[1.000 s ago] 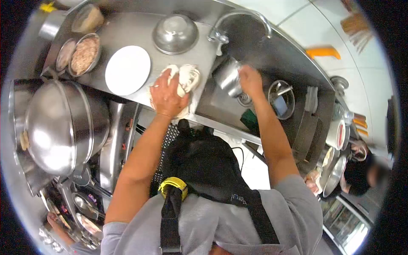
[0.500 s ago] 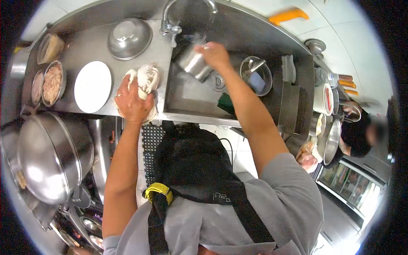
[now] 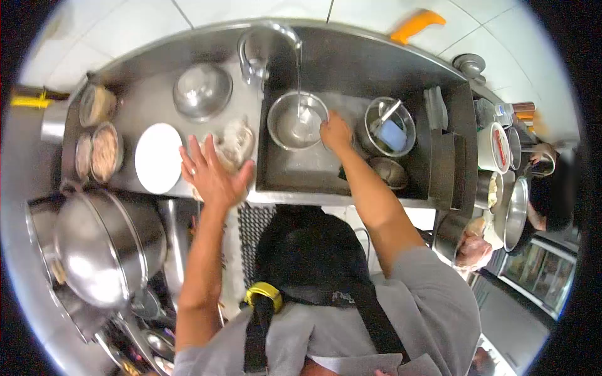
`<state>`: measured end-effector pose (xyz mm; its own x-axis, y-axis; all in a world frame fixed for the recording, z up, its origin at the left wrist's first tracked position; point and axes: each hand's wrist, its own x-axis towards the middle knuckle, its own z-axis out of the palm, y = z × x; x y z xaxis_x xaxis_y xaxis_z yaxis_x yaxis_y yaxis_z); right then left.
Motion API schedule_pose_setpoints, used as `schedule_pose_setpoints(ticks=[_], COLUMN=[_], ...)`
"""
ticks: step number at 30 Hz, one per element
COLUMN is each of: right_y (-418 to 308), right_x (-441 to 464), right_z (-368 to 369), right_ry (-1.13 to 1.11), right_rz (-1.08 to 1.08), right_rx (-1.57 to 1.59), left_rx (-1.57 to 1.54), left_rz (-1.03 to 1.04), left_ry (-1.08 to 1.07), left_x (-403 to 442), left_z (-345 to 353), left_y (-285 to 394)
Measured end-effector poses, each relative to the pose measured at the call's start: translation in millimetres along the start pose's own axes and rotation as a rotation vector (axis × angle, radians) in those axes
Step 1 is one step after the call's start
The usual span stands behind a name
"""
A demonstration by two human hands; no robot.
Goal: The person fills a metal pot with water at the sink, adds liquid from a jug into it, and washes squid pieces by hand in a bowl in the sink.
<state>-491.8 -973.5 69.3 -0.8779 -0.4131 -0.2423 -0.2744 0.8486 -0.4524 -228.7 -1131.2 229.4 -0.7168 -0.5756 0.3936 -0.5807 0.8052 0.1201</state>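
My right hand (image 3: 337, 133) grips the right side of a round steel pot (image 3: 280, 125) in the sink (image 3: 295, 178). The pot is upright, and a stream of water from the tap (image 3: 254, 69) runs into it. My left hand (image 3: 215, 175) has its fingers spread, palm down, over the counter. Partly beneath and beside it lies a pale, ruffled heap (image 3: 237, 143) whose kind I cannot make out. Left of that hand is a white plate (image 3: 158, 158), and an upturned steel bowl (image 3: 202, 91) lies behind.
A bowl (image 3: 411, 135) with a blue sponge (image 3: 392, 135) stands in the sink's right part. A bowl of chopped, pinkish food (image 3: 105, 153) is at the far left. An orange-handled tool (image 3: 419, 26) lies beyond the sink. Another person's arm (image 3: 537, 218) shows at right.
The steel pot, tilted before, is now upright under the running tap. My left hand, earlier pressed onto the pale heap, now has its fingers spread. The view has shifted.
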Motion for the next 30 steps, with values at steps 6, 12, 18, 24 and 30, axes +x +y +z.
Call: schedule_pose_setpoints(ticks=[6,12,18,24,30], right_y=[-76,-131,-125,-112,-85], right_x=[-1,7,17,22,24], right_z=[-79,-117,-134,-134,-126], right_ry=[0.096,-0.027,-0.106,0.047,0.059], right_rz=[-0.571,-0.557,-0.397,-0.596,-0.597], right_rx=[-0.075,-0.309,-0.348,-0.227,-0.242], left_rx=[-0.270,-0.544,-1.067,-0.465,-1.020], left_rz=[0.510,0.398,0.010,0.533,0.187], left_ry=[-0.708,-0.719,-0.570,-0.631,-0.979], left_x=[31,46,71,42,38], left_z=[113,207,174,185,159], left_y=[80,106,134,114,133])
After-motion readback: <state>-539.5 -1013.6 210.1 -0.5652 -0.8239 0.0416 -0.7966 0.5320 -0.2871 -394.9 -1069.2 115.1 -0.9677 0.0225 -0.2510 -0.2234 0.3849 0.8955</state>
